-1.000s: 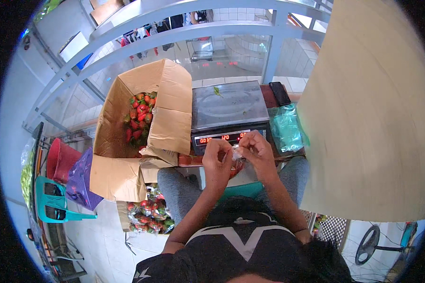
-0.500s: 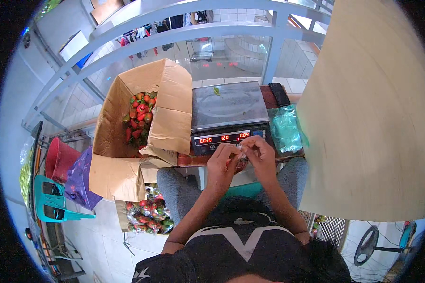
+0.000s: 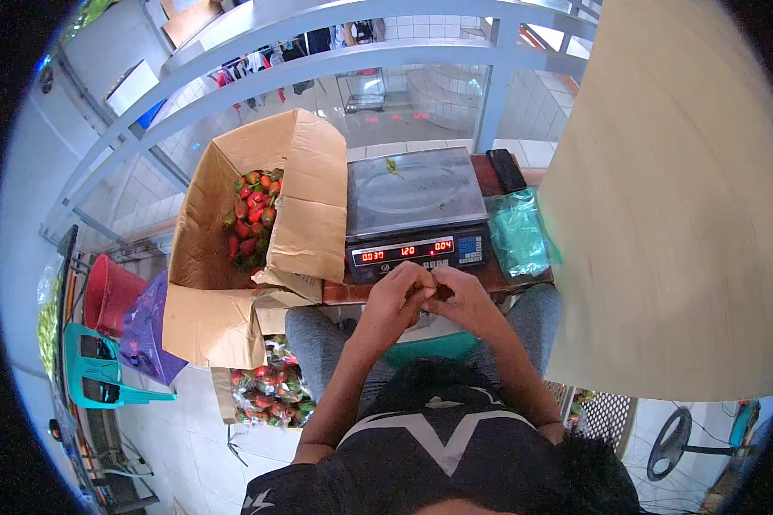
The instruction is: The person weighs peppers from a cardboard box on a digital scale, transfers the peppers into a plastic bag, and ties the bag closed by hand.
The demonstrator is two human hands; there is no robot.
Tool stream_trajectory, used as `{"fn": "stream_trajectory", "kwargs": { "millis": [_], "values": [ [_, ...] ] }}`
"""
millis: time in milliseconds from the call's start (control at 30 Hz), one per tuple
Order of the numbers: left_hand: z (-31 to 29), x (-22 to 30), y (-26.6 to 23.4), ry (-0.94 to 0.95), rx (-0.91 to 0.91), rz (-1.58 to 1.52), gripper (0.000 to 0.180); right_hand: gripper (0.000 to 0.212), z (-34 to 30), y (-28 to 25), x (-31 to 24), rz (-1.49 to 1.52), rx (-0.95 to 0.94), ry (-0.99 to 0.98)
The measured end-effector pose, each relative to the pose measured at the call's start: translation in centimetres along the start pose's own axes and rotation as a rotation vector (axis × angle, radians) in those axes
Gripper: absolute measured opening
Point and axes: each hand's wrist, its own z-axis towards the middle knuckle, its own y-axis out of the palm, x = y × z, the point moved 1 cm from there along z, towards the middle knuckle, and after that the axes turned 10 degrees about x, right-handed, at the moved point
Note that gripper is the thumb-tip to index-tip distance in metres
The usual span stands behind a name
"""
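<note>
My left hand [image 3: 395,296] and my right hand [image 3: 462,296] meet in front of the scale, over my lap. Their fingers are pinched together at the neck of a small clear plastic bag with something red in it, now largely hidden beneath the hands. Just beyond them stands a digital scale [image 3: 416,210] with a lit red display; only a small green leaf [image 3: 392,166] lies on its metal plate. To the left, an open cardboard box [image 3: 309,202] holds loose red and green peppers [image 3: 256,210].
Clear bags of peppers [image 3: 270,390] lie low on the left. Green plastic bags [image 3: 521,236] and a dark phone [image 3: 507,170] rest right of the scale. A large beige panel [image 3: 670,215] fills the right side. Grey railings [image 3: 318,73] run behind. A teal chair [image 3: 94,369] stands far left.
Both hands have drawn closer together and slightly lower, their fingers curling inward. The bag between them, visible before, is now mostly covered. The scale's keypad shows more.
</note>
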Motion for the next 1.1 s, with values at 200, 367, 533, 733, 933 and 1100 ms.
{"fn": "stream_trajectory", "kwargs": {
  "millis": [200, 367, 533, 733, 933, 1100],
  "values": [
    [-1.1, -1.9, 0.4, -0.180, 0.118, -0.203, 0.020, 0.022, -0.1, 0.5, -0.3, 0.101, 0.105, 0.086],
    [-1.0, 0.5, 0.2, 0.004, 0.055, 0.274, 0.034, 0.020, -0.4, 0.9, 0.6, 0.169, 0.200, 0.220],
    [-1.9, -1.4, 1.4, 0.054, 0.041, 0.369, 0.036, 0.017, -0.4, 1.3, -1.4, 0.067, 0.238, 0.094],
    [-1.8, -2.2, 1.4, 0.062, 0.013, 0.315, 0.026, 0.015, -0.4, 0.7, -1.8, -0.167, 0.316, -0.106],
    [-0.9, -0.6, 1.0, 0.073, -0.020, 0.216, 0.023, 0.013, -0.6, -0.1, -2.4, 0.071, 0.389, -0.032],
    [-0.6, -0.2, 1.0, 0.041, -0.045, 0.098, 0.025, 0.014, -0.8, -0.9, -2.6, 0.087, 0.446, 0.011]
  ]
}}
